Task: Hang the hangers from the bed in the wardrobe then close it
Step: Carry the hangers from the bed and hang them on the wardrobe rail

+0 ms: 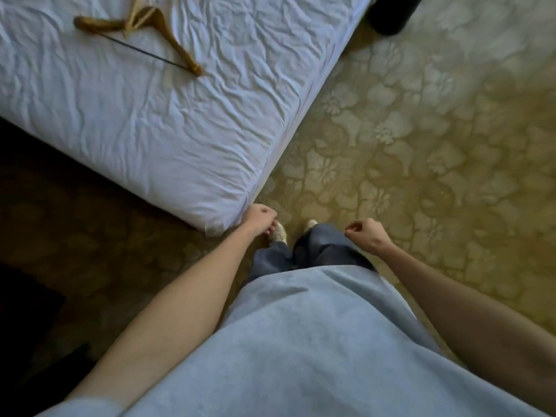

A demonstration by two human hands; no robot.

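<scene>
Currently, as seen from the head camera:
Hangers: wooden hangers [144,34] lie flat on the bed, far up at the upper left of the view; at least two overlap, one with a dark crossbar, the other paler and partly cut off by the top edge.
Bed: the bed [168,139] has a wrinkled white sheet and its corner points toward the person's feet.
Left hand: the left hand [261,219] hangs just beside the bed corner, fingers curled loosely inward, nothing in it; I cannot tell whether it touches the sheet.
Right hand: the right hand [367,234] is held out over the floor, fingers bent into a loose fist, nothing in it.
Hands and hangers: both hands are well apart from the hangers.
Person: a light blue shirt [316,341] fills the bottom of the view, with dark trousers [319,251] and pale shoes [278,233] below the hands.
Floor: the floor [421,145] is a tan carpet with a flower pattern, darker in shadow to the left of the bed.
Dark object: a black object [394,13] stands on the floor past the bed's far right edge, too cut off to identify.
</scene>
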